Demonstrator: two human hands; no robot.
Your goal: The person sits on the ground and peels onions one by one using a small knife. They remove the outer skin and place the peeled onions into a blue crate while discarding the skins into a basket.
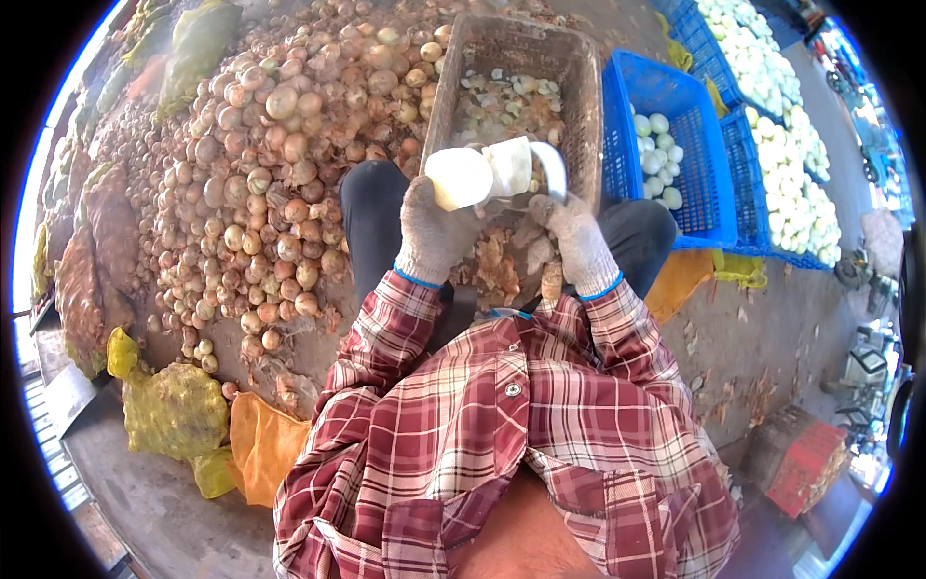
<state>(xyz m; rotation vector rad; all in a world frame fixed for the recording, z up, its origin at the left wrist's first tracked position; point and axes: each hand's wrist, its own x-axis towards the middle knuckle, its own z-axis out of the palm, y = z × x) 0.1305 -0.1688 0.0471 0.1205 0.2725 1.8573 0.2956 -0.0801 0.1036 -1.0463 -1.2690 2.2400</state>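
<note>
My left hand [430,232], in a pale knit glove, is wrapped round a large white peeled onion [459,179]. A thick white piece [509,166] sits against the onion's right side, and a curved pale strip [552,172] arcs down from it to the fingers of my right hand [574,236]. That gloved hand is closed. Below its palm juts a short brown stub that looks like a small knife's handle [551,282]; its blade cannot be made out clearly. Both hands are over the near end of a dirty brown crate [591,106] with onion scraps [511,101] inside.
A heap of unpeeled onions [280,174] spreads on the left. To the right, a blue crate [709,159] holds several peeled white onions [658,145]; fuller crates of peeled onions [796,183] stand beyond it. Yellow-green sacks [178,410] lie at lower left, a red box [810,463] at lower right.
</note>
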